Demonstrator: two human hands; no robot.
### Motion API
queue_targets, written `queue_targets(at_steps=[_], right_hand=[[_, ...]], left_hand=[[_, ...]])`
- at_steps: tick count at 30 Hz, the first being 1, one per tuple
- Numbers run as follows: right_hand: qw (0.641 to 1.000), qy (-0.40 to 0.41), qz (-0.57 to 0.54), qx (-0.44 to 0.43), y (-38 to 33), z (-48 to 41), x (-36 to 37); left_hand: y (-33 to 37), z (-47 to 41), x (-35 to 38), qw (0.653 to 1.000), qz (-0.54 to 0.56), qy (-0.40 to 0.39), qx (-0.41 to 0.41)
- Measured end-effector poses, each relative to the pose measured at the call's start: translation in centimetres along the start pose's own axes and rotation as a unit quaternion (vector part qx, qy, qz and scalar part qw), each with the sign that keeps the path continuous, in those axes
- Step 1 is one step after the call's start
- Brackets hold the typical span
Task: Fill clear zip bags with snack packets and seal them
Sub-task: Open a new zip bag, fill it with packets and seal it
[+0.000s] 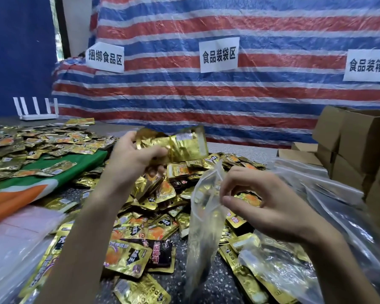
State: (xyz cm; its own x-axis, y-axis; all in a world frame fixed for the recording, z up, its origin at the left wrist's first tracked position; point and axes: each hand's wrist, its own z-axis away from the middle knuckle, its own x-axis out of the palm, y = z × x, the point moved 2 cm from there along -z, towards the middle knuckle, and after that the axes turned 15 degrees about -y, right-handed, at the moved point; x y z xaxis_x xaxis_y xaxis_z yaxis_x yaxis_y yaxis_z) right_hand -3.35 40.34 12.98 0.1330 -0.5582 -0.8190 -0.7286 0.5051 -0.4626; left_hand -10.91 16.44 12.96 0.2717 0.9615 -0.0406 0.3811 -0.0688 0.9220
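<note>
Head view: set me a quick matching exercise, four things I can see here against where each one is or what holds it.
Things
1. clear zip bag
2. stack of gold packets
3. cardboard boxes
4. white router

Places
A. at the back of the table, far left
B. gripped in the left hand
C. stacked at the right edge of the view
D. pinched near its mouth by the right hand

Pairs: 1-D, 2-B, 3-C, 4-A

Striped tarp backdrop (three paper signs), blue wall, cardboard boxes
</note>
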Motion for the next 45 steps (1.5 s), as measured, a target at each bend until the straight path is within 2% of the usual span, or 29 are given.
queue_targets(at_steps=[5, 7, 10, 12, 17, 21, 25, 27, 28, 32, 39, 45], right_hand=[[1.0, -0.006, 0.018, -0.012, 0.0, -0.3, 0.4], [1.0, -0.01, 0.021, -0.02, 0.1, -0.3, 0.6], [1.0, -0.005, 0.018, -0.023, 0.2, -0.4, 0.6], [1.0, 0.004, 0.014, -0.026, 0.2, -0.4, 0.5], [0.999, -0.001, 0.031, -0.033, 0.0, -0.6, 0.8], [0.998, 0.023, 0.032, -0.045, -0.1, -1.0, 1.0], [0.997, 0.03, 0.043, -0.048, 0.0, -1.1, 1.2], [0.997, 0.034, 0.048, -0.044, 0.2, -1.1, 1.3], [0.997, 0.04, 0.046, -0.043, 0.3, -1.2, 1.2], [0.996, 0.06, 0.045, -0.04, 0.6, -1.3, 1.2], [0.991, 0.109, 0.08, -0.004, 0.4, -1.3, 1.1], [0.988, 0.065, 0.132, 0.045, -0.2, -0.3, -0.1]], left_hand=[[3.5, 2.6, 1.5, 0.997, 0.031, -0.014, 0.064], [3.8, 3.0, 2.1, 0.997, -0.009, -0.006, 0.073], [3.7, 3.1, 2.2, 0.99, -0.113, 0.05, 0.073], [3.8, 3.3, 2.2, 0.984, -0.144, 0.076, 0.075], [3.8, 3.9, 4.2, 0.969, -0.23, 0.056, 0.07], [3.2, 3.8, 5.4, 0.923, -0.382, 0.024, 0.049], [2.6, 3.8, 6.0, 0.847, -0.531, -0.007, 0.017], [2.5, 3.9, 6.1, 0.822, -0.568, -0.022, 0.024], [2.4, 3.9, 6.0, 0.82, -0.571, -0.034, 0.02], [2.4, 3.7, 5.2, 0.861, -0.492, -0.125, -0.02], [2.8, 4.2, 2.9, 0.851, -0.47, -0.234, -0.034], [2.8, 3.7, 2.3, 0.862, -0.429, -0.269, -0.017]])
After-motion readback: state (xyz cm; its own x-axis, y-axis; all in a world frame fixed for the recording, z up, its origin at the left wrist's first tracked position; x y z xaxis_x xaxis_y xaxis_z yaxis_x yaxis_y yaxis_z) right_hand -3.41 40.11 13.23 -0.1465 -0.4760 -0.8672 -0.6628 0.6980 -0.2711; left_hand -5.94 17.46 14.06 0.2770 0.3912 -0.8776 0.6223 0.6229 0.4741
